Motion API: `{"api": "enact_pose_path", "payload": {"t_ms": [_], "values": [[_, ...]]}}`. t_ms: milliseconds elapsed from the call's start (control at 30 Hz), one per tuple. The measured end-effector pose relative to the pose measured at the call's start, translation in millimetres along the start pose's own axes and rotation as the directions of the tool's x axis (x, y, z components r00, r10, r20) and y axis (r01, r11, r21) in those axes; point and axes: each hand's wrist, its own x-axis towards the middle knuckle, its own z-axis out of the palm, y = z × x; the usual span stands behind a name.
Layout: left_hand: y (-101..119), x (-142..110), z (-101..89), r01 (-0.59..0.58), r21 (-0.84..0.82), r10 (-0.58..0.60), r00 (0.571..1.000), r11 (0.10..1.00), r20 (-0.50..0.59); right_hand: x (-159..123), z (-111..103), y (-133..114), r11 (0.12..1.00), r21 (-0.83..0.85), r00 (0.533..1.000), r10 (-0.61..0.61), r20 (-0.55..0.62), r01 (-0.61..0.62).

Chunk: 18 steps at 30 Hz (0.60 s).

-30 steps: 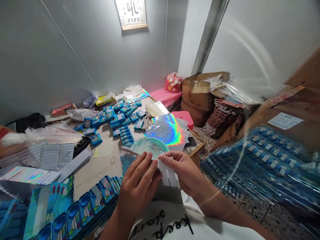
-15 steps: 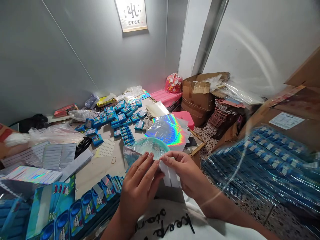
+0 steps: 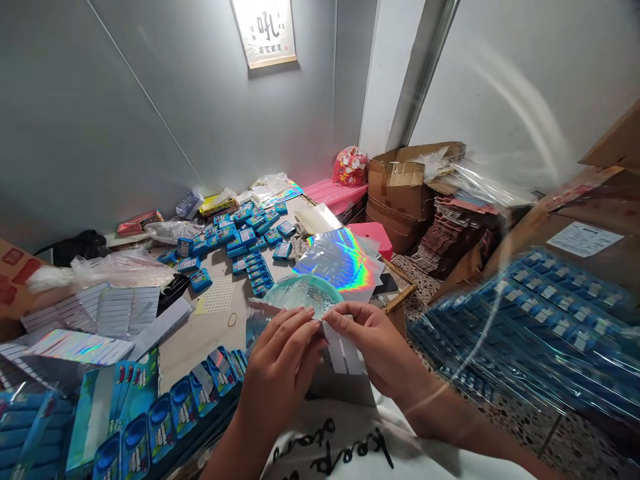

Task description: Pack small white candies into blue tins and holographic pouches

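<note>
My right hand [image 3: 377, 343] pinches a white striped sheet [image 3: 342, 350] between thumb and fingers at its upper edge. My left hand [image 3: 285, 360] is closed beside it, back of the hand toward me. Its fingertips meet the right thumb at the sheet's top corner, and whatever it grips is hidden under the fingers. Just beyond both hands stands a teal bowl [image 3: 330, 285] holding small shiny pieces. A clear plastic bag [image 3: 257, 313] lies against the bowl, close to the left fingers.
Small blue boxes [image 3: 247, 235] are piled across the worktable [image 3: 185, 343]. Blue packs [image 3: 160, 427] stand in a row at front left. Rainbow-sheen sheets [image 3: 340, 257] lie behind the bowl. Plastic-wrapped blue packs [image 3: 530, 313] fill the right side, with cardboard boxes [image 3: 397, 193] behind.
The whole view has shifted slightly. Both hands stay together at the white striped sheet, with only small finger movements.
</note>
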Motion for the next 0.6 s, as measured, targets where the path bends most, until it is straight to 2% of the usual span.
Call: {"api": "enact_pose_path", "payload": {"t_ms": [333,500,600], "values": [[0.9,-5.1,6.3,-0.014,-0.063,0.010,0.998,0.998,-0.060,-4.0,-1.9,-1.7,1.000,-0.012,1.000,0.015,-0.015,-0.015],[0.2,-3.3,5.6,-0.013,-0.057,0.010,0.998,0.998,-0.057,-4.0,-3.6,-0.5,1.000,-0.014,1.000,0.013,-0.006,-0.013],[0.4,0.1,1.8,0.003,-0.060,-0.003,1.000,0.998,-0.009,-3.5,-3.7,-0.5,1.000,-0.024,1.000,0.014,0.001,-0.014]]}}
